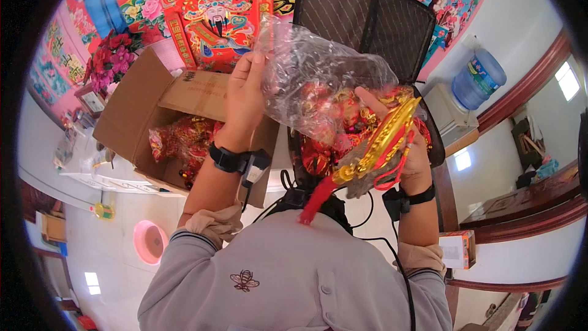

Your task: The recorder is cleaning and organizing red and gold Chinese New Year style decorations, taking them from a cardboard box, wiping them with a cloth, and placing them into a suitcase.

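Observation:
My left hand point(248, 87) is raised with its fingers pinched on the edge of a clear plastic bag point(317, 59). The bag spreads over a dark open suitcase point(363, 14) filled with red and gold ornaments point(317, 158). My right hand point(415, 161) holds a gold and red hanging ornament point(386, 140) with a red tassel point(317, 200) and a red cord loop. Its index finger points out over the suitcase; part of the hand is hidden behind the ornament. Something grey-brown shows beneath the ornament; I cannot tell what it is.
Left of the suitcase stands an open cardboard box point(126, 115) with bagged red and gold ornaments point(183, 140). Red and pink flowers point(110, 62) and a red poster point(218, 18) are behind it. A water dispenser point(452, 115) stands at right; a pink basin point(150, 242) is on the floor.

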`<state>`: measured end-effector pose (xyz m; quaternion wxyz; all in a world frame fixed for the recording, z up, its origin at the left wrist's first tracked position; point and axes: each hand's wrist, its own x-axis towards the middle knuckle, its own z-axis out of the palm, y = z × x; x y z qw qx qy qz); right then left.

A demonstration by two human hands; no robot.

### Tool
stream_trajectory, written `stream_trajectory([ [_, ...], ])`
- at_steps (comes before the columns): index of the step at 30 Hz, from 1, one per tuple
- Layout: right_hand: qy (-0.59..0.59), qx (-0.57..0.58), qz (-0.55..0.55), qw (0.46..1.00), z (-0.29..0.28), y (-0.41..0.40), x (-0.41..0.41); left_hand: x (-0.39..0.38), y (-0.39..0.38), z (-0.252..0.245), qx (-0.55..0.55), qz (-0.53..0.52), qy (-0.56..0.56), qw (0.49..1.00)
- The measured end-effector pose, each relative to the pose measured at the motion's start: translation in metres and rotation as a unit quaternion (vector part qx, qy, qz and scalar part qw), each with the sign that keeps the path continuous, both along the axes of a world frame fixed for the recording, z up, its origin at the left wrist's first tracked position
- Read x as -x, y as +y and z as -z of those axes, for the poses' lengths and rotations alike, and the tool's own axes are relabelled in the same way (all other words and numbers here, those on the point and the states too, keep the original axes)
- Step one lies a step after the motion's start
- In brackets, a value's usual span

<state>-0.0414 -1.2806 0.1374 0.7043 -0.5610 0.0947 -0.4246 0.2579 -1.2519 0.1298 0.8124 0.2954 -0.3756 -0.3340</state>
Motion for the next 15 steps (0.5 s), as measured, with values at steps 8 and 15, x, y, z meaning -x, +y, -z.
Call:
stream_trajectory([
  [8, 0.12, 0.029, 0.028, 0.992, 0.01, -0.013, -0.015, 0.019, 0.01, -0.003, 0.039, -0.173, -0.173, 0.969],
  [15, 0.119, 0.07, 0.124, 0.983, 0.032, -0.016, -0.011, 0.028, 0.004, 0.004, 0.043, -0.352, -0.366, 0.861],
])
